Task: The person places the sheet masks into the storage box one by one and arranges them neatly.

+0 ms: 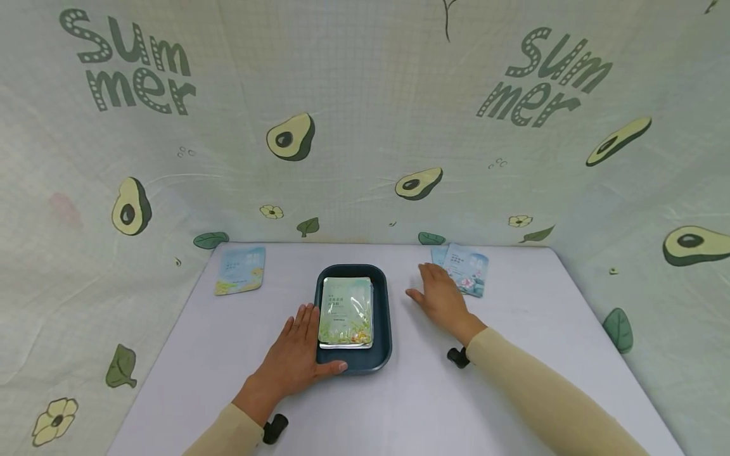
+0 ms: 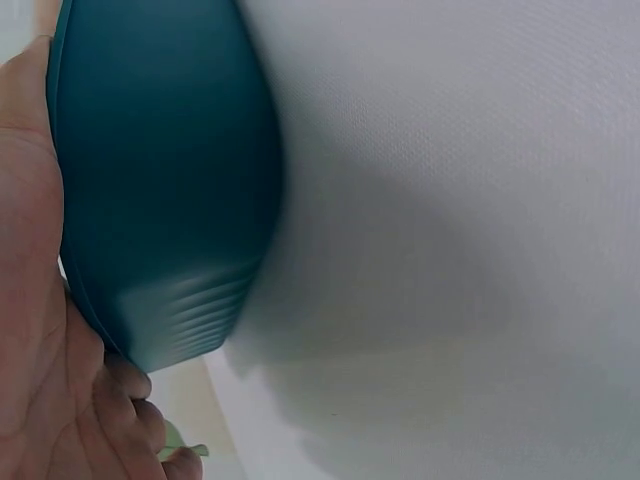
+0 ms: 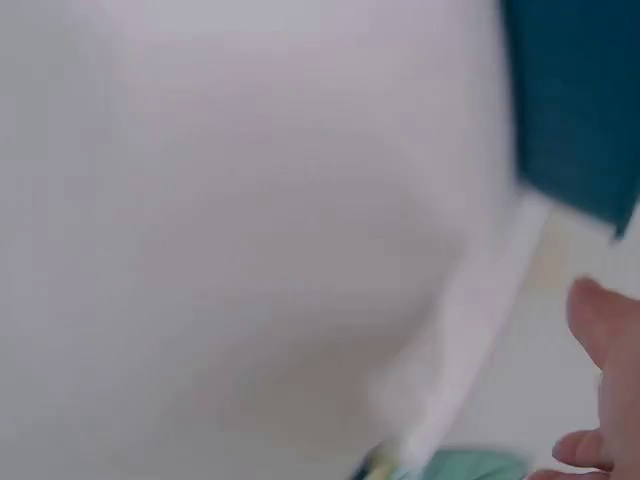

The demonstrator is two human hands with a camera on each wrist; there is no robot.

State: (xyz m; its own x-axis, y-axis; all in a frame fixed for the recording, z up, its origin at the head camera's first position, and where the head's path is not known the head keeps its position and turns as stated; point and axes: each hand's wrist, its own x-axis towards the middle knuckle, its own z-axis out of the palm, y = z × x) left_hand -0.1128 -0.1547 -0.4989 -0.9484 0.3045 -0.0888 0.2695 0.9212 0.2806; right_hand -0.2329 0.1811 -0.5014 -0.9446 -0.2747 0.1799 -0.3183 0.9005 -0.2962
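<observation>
Beyond a sleeve (image 1: 547,389), packets (image 1: 469,272) are apparently reached for by the empty, loose-fingered right hand (image 1: 441,301), pinching being needed next; the tray (image 1: 359,363) is touched by the straight-fingered left hand (image 1: 292,354).

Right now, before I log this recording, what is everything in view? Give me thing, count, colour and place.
Tray: 1, dark blue-green, mid-table
Green packets: stack, number unclear, pale green, in the tray
Left packet: 1 visible, light blue and yellow, table's far left
Right packets: at least 2, light blue, overlapping, table's far right
Table: 1, white, under the tray
Printed cloth: count unclear, pale with green motifs, behind and beside the table
Wrist devices: 2, black, one per wrist
Sleeves: 2, beige, on the forearms
Left hand: 1, bare, at the tray's left edge
Right hand: 1, bare, by the right packets
</observation>
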